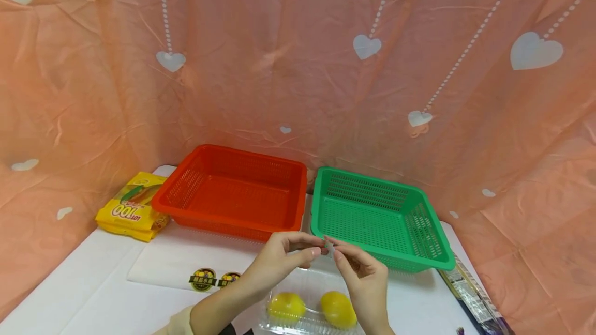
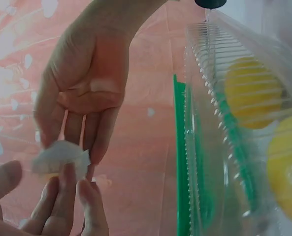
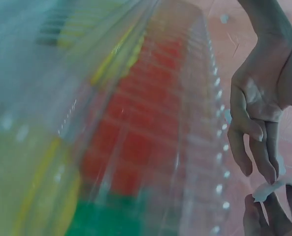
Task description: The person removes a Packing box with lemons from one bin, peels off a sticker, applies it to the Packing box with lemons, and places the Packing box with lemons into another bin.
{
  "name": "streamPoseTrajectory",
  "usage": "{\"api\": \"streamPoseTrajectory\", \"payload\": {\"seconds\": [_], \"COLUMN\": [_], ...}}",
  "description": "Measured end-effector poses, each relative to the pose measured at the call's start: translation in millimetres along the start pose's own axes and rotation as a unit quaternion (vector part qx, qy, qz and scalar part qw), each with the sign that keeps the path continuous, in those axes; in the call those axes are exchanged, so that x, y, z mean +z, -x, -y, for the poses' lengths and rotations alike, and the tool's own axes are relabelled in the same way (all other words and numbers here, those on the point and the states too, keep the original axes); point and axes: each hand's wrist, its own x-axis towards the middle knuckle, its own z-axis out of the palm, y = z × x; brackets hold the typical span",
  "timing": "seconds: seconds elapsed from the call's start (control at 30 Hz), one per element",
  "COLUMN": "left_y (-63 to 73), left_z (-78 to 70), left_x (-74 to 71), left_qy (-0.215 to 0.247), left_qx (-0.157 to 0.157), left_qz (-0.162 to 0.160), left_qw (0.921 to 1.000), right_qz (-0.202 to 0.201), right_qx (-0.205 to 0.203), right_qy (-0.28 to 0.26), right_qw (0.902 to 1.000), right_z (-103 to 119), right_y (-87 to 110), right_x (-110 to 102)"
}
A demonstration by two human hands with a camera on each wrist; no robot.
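Note:
A small thin whitish piece (image 1: 330,248), too small to identify, is between the two hands in front of the baskets. The thumb and fingers of the right hand (image 1: 365,283) pinch it. The left hand (image 1: 279,260) reaches in from the other side, its fingertips at the piece and its thumb held apart from the fingers. In the left wrist view the piece (image 2: 62,157) lies across the fingertips and looks bent. Below the hands is a clear plastic box (image 1: 307,327) with two yellow fruits (image 1: 287,306) inside; the right hand partly hides it.
A red basket (image 1: 242,226) stands at the back left and a green basket (image 1: 382,257) at the back right. Beside the red one sits a yellow snack bag (image 1: 130,211). White printed paper (image 1: 163,268) lies left; a dark shiny packet (image 1: 479,304) lies right.

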Motion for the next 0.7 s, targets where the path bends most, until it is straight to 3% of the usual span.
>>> {"api": "streamPoseTrajectory", "payload": {"seconds": [0.13,0.33,0.57,0.7], "left_y": [-0.3,-0.2,-1.1,-2.3], "left_z": [3.1,7.9,9.8,10.4], "left_x": [1.9,3.1,0.9,0.1], "left_qy": [0.021,0.055,0.111,0.111], "left_qx": [-0.015,-0.033,-0.061,-0.066], "left_qz": [-0.041,-0.061,-0.025,-0.012], "left_qw": [0.9988,0.9961,0.9917,0.9916], "right_qz": [0.047,0.066,0.036,0.03], "right_qx": [-0.073,-0.121,-0.1,-0.093], "right_qy": [0.033,0.057,0.056,0.062], "right_qw": [0.9957,0.9887,0.9928,0.9933], "right_z": [-3.1,-5.0,-5.9,-6.1], "right_y": [1.5,2.3,-0.9,-1.5], "right_x": [3.8,3.9,-7.1,-12.3]}}
